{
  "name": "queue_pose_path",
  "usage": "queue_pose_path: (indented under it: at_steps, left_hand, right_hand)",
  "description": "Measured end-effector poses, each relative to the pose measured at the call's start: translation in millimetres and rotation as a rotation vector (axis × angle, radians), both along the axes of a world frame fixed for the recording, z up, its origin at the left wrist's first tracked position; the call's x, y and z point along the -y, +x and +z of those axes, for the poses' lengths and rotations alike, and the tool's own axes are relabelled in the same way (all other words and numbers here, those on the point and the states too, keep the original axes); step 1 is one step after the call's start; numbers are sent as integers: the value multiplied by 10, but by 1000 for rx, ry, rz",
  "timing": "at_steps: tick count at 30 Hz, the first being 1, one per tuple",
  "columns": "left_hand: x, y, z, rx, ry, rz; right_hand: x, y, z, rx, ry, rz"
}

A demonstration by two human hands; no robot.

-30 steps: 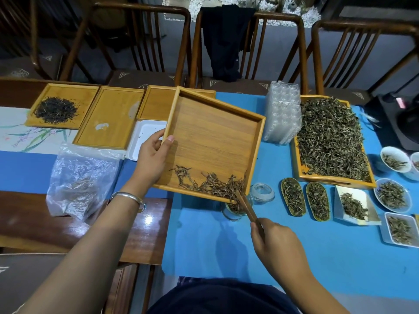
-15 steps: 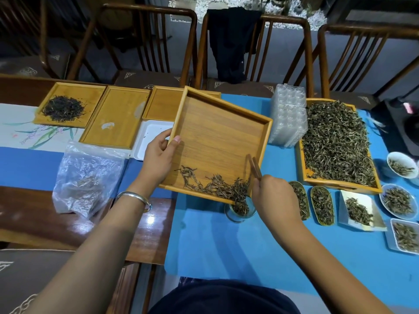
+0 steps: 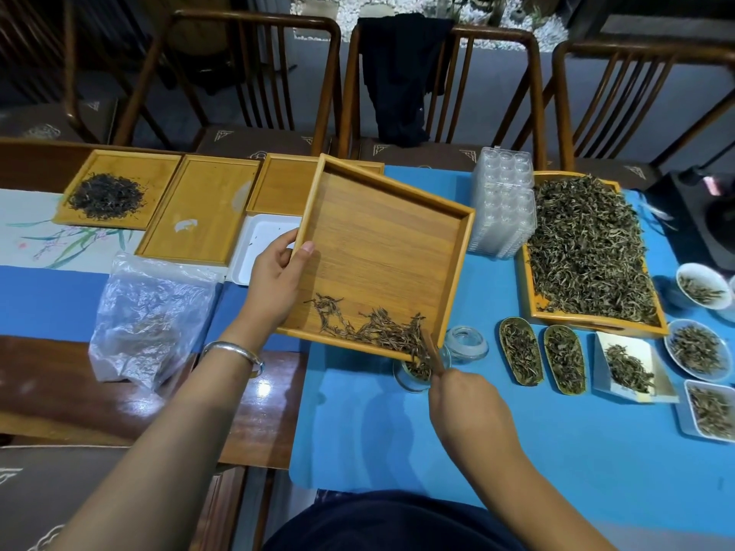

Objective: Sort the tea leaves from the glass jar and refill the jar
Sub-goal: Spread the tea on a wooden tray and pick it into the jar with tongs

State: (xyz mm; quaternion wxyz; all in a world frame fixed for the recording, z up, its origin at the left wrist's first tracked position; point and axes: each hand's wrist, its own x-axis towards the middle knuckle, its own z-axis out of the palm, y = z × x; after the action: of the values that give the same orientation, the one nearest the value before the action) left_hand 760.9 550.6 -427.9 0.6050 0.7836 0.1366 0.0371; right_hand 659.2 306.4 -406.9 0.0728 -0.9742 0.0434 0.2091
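The left hand holds a wooden tray up off the desk. Its fingers curl around the tray's left edge, and the thumb lies on top. The tray is tilted, so its near right corner points down. A small pile of brown tea leaves lies along the low edge of the tray.

The glass jar stands on the blue mat, right under that low corner. Some tea leaves are inside it. The jar's round glass lid lies on the mat just beside the jar, to the right.

The right hand is near the jar. Its fingers are closed around a thin brown stick. The tip of the stick touches the leaves at the low corner of the tray.

To the right, a big wooden tray is full of green tea leaves. In front of it lie two long green scoops with leaves in them, and a white square dish with leaves. More small white dishes with leaves sit near the right edge.

To the left, a clear plastic bag lies on the desk. Behind it are flat wooden trays, and one far tray holds a heap of dark leaves. A stack of clear plastic boxes stands behind the held tray. A silver bracelet is on the left wrist.
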Motion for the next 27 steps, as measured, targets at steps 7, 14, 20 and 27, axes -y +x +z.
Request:
queue_pose_path:
  at_steps: [7, 14, 20, 27]
  left_hand:
    - [-19, 17, -54, 16, 3, -20]
    - [-27, 52, -77, 32, 1, -30]
    - [-11, 97, -65, 48, -27, -57]
    - [-4, 106, -50, 55, -33, -50]
  right_hand:
    - [100, -78, 74, 24, 69, -27]
    - [187, -68, 246, 134, 93, 69]
    - [-90, 243, 455, 336, 243, 284]
    - [-518, 513, 251, 427, 269, 519]
